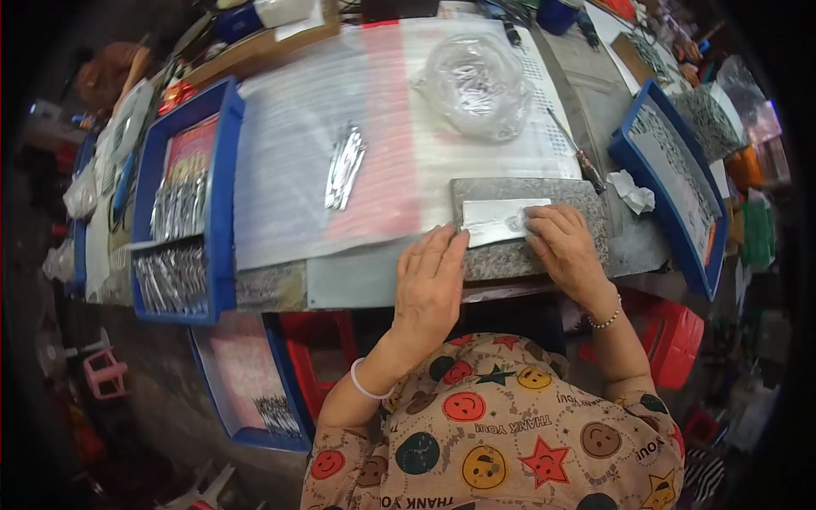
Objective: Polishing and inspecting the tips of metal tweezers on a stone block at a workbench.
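A small white sheet lies on a speckled grey stone slab, with a small grey patch near its right end. My left hand rests at the sheet's left end, its fingers stretched out and its thumb out of sight. At the right end my right hand is bent, thumb and fingers closing at the sheet's edge; what they pinch, if anything, is too small to make out. Beyond my left hand, a small pile of slim shiny metal pieces lies on the translucent wrap.
At the left stands a blue tray of shiny metal pieces. Another blue tray is at the right, beside crumpled white paper and a thin tool. Farther back sits a clear plastic bag. Below the table edge is a third blue tray.
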The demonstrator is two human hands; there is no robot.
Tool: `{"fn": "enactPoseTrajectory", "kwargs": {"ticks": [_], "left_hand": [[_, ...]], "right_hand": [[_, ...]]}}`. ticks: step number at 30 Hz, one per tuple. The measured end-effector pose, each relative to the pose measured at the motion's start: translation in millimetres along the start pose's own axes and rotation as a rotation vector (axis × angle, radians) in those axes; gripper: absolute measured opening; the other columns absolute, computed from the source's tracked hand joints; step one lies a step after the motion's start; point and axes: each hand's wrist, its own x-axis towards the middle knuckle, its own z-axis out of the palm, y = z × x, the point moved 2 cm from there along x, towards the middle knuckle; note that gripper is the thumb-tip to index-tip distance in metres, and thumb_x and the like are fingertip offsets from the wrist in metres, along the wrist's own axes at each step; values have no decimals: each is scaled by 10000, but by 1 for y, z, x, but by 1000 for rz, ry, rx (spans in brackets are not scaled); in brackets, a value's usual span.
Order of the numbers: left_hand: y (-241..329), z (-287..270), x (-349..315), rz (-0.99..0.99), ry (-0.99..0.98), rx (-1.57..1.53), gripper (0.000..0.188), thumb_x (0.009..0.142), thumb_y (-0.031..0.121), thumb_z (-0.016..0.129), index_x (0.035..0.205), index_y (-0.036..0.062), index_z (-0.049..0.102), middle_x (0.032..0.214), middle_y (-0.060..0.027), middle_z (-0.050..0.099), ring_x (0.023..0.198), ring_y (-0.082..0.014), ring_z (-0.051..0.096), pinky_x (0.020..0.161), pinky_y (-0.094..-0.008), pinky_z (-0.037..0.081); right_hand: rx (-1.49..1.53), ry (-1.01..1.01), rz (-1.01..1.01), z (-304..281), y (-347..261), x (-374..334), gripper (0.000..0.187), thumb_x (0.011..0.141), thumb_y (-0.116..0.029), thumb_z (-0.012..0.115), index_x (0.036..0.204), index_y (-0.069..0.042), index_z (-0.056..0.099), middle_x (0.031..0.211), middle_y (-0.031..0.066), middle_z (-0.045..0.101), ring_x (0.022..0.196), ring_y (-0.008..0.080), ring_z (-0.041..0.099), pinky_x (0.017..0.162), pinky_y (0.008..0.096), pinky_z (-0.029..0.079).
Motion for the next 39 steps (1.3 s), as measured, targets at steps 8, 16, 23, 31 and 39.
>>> {"fn": "enactPoseTrajectory", "kwargs": {"ticks": [8, 16, 23, 31, 39], "left_hand": [[2, 28, 30, 84, -102, 160, 390, 777, -23, 597, 1166, 3, 570, 1205, -185, 542, 1156, -338, 506, 1000, -444, 332], [-12, -18, 31, 2, 50, 125, 303, 818, -20, 585, 1120, -19, 606, 1178, -187, 576, 1120, -322, 542, 952, -395, 418], [-72, -83, 58, -132, 255, 256, 265, 852, 7, 547, 1109, -16, 606, 1082, -191, 614, 971, -310, 609, 854, -372, 467], [-129, -67, 93, -257, 164, 378, 257, 800, 4, 538, 1046, -7, 613, 902, -204, 628, 761, -350, 618, 677, -426, 476], [-137, -67, 98, -292, 174, 426, 278, 795, -24, 529, 1060, -13, 609, 803, -207, 644, 742, -380, 625, 676, -433, 481]], "right_hand": [[-35, 0, -28, -14, 26, 2, 246, 751, -41, 666, 983, -31, 584, 1077, 94, 602, 995, 274, 559, 962, 429, 384], [248, 115, -148, -16, -9, -10, 245, 702, -39, 705, 919, 1, 599, 999, 147, 611, 822, 296, 601, 704, 377, 498], [625, -207, -248, 47, -60, -34, 189, 758, -126, 706, 886, -30, 605, 931, 92, 614, 746, 239, 608, 666, 338, 501], [765, -193, -390, 87, -87, -22, 157, 806, -133, 669, 867, -23, 575, 875, 83, 569, 715, 247, 587, 620, 337, 484], [714, -374, -252, 101, -59, -50, 157, 865, -171, 610, 841, -29, 548, 880, 110, 558, 754, 274, 619, 611, 368, 511]]}}
